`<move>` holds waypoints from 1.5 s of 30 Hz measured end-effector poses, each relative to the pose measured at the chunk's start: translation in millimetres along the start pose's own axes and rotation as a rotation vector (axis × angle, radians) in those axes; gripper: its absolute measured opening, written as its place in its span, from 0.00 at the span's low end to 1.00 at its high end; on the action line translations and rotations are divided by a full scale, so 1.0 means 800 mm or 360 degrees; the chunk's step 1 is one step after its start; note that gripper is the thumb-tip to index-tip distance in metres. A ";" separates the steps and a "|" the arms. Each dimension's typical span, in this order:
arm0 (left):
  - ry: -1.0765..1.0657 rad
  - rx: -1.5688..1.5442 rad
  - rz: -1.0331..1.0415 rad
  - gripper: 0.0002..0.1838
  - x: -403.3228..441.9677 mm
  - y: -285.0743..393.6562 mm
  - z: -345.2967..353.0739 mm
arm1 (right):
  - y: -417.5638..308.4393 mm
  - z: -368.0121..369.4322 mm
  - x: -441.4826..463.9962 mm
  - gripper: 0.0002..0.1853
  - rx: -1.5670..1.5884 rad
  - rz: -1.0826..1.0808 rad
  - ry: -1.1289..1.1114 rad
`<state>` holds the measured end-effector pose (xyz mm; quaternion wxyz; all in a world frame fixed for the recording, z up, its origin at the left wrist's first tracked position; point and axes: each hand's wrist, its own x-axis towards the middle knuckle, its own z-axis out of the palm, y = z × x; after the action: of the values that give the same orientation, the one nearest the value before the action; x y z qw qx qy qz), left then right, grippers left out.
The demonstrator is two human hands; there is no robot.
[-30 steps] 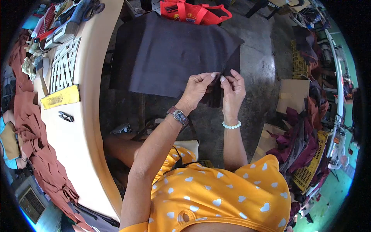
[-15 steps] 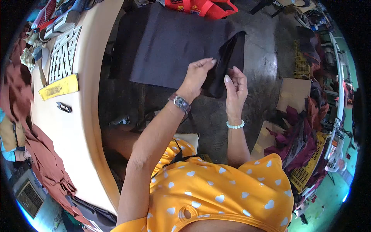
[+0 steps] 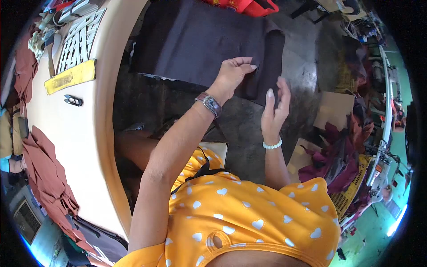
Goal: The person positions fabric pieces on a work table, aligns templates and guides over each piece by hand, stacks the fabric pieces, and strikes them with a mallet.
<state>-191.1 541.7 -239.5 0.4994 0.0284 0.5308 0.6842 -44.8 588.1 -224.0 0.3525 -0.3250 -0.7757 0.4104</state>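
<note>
A large dark sheet of material [image 3: 200, 44] spreads in front of me, its right-hand part lying in a fold or roll [image 3: 272, 58]. Over the sheet, just left of that fold, is my left hand [image 3: 233, 74], thumb and fingers pinched together; whatever they hold, if anything, is hidden. My right hand [image 3: 276, 107] hovers at the sheet's lower right edge, palm turned inward, its thumb and fingers apart with nothing between them.
On the pale table [image 3: 84, 147] to the left are small thread snips [image 3: 73, 100], a yellow block [image 3: 70, 76], a white slatted piece [image 3: 80, 44] and brown cloth [image 3: 49, 173]. Maroon scraps [image 3: 331, 153] and cardboard [image 3: 333, 110] lie right. A red bag [image 3: 253, 6] is beyond the sheet.
The raised flap at the sheet's right side has come down and lies flatter. My right hand has moved slightly right and down, away from it. My left hand has shifted slightly right.
</note>
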 end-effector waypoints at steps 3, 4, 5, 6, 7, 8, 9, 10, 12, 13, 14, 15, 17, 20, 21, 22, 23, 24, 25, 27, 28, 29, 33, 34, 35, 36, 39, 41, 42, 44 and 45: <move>-0.0018 0.0580 0.0613 0.11 -0.014 -0.012 0.006 | -0.022 0.019 0.041 0.29 0.0459 0.0560 -0.0087; -0.0071 0.0729 0.0818 0.10 -0.016 -0.014 0.008 | -0.017 0.022 0.062 0.29 0.0374 0.0681 -0.0283; -0.0045 0.0901 0.0860 0.10 -0.027 -0.006 0.013 | -0.010 0.024 0.086 0.28 0.0283 0.0798 -0.0480; -0.0016 0.1073 0.0899 0.11 -0.040 0.005 0.017 | -0.006 0.026 0.107 0.28 0.0187 0.0912 -0.0678; -0.0074 0.1131 0.0777 0.18 -0.049 0.013 0.015 | 0.006 0.033 0.121 0.26 0.0173 0.0898 -0.0634; 0.0046 0.1194 0.0934 0.23 -0.059 0.016 0.013 | 0.023 0.043 0.130 0.24 0.0158 0.0879 -0.0593; 0.0176 0.1256 0.1093 0.27 -0.068 0.017 0.011 | 0.020 0.052 0.138 0.22 0.0146 0.0854 -0.0556; 0.0315 0.1318 0.1248 0.32 -0.073 0.019 0.005 | 0.016 0.057 0.147 0.20 0.0338 0.0851 -0.0569; 0.0324 0.1433 0.1352 0.44 -0.075 0.018 -0.015 | -0.021 0.063 0.157 0.15 0.0719 0.0873 -0.0604; 0.0361 0.1416 0.1433 0.45 -0.079 0.022 -0.024 | -0.046 0.064 0.160 0.13 0.0705 0.0808 -0.0526; 0.0395 0.1403 0.1518 0.45 -0.081 0.027 -0.032 | -0.071 0.064 0.166 0.12 0.0820 0.0770 -0.0644; 0.0515 0.1374 0.1678 0.41 -0.082 0.034 -0.040 | -0.085 0.064 0.176 0.12 0.1008 0.0753 -0.0747; 0.0592 0.1246 0.1553 0.37 -0.083 0.050 -0.057 | -0.124 0.064 0.189 0.13 0.1201 0.0698 -0.0842; 0.0829 0.1134 0.1564 0.23 -0.091 0.082 -0.076 | -0.159 0.059 0.208 0.12 0.1305 0.0595 -0.0985; 0.0875 0.1146 0.1510 0.21 -0.098 0.091 -0.086 | -0.170 0.059 0.212 0.12 0.1319 0.0552 -0.0977; 0.0923 0.1160 0.1455 0.18 -0.104 0.101 -0.096 | -0.184 0.061 0.215 0.12 0.1336 0.0512 -0.0970; 0.1003 0.0997 0.1574 0.13 -0.110 0.110 -0.103 | -0.202 0.061 0.212 0.12 0.1314 0.0430 -0.0881; 0.1009 0.1050 0.1606 0.14 -0.118 0.120 -0.115 | -0.217 0.062 0.211 0.12 0.1330 0.0410 -0.0871; 0.0985 0.0974 0.1581 0.13 -0.127 0.129 -0.126 | -0.230 0.064 0.210 0.12 0.1346 0.0393 -0.0860; 0.0905 0.0759 0.1620 0.13 -0.158 0.159 -0.137 | -0.246 0.070 0.214 0.12 0.1375 0.0364 -0.0931; 0.0873 0.0669 0.1715 0.13 -0.166 0.170 -0.147 | -0.256 0.078 0.213 0.12 0.1400 0.0343 -0.0966; 0.1003 0.0696 0.1933 0.12 -0.175 0.185 -0.156 | -0.267 0.086 0.212 0.12 0.1424 0.0320 -0.1006; 0.1175 0.0469 0.2222 0.11 -0.243 0.238 -0.191 | -0.328 0.134 0.193 0.13 0.1500 0.0247 -0.1149; 0.1203 0.0387 0.2217 0.11 -0.270 0.249 -0.197 | -0.338 0.154 0.194 0.13 0.1561 0.0190 -0.1228; 0.1490 0.0706 0.2244 0.12 -0.292 0.257 -0.219 | -0.349 0.180 0.201 0.13 0.1623 0.0136 -0.1310; 0.1577 0.0781 0.2469 0.10 -0.308 0.268 -0.240 | -0.362 0.211 0.206 0.14 0.1689 0.0083 -0.1395; 0.1723 0.0776 0.2221 0.08 -0.391 0.275 -0.305 | -0.447 0.285 0.143 0.03 0.1639 0.0126 -0.1619; 0.1943 0.1233 0.1917 0.10 -0.461 0.276 -0.352 | -0.481 0.364 0.110 0.06 0.1882 -0.0017 -0.1716; 0.2034 0.1518 0.1836 0.12 -0.493 0.273 -0.380 | -0.492 0.414 0.100 0.08 0.1786 0.0478 -0.2064; 0.1853 0.1628 0.1532 0.13 -0.561 0.269 -0.407 | -0.527 0.486 0.044 0.02 0.1624 0.0187 -0.1956; 0.2001 0.1896 0.1161 0.14 -0.598 0.272 -0.438 | -0.539 0.554 0.031 0.02 0.1489 0.0047 -0.2199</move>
<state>-293.4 -30.8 7.2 -0.2210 0.0691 0.9241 0.3039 -511.3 232.1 -27.4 -0.1095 0.1698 -0.5625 0.8018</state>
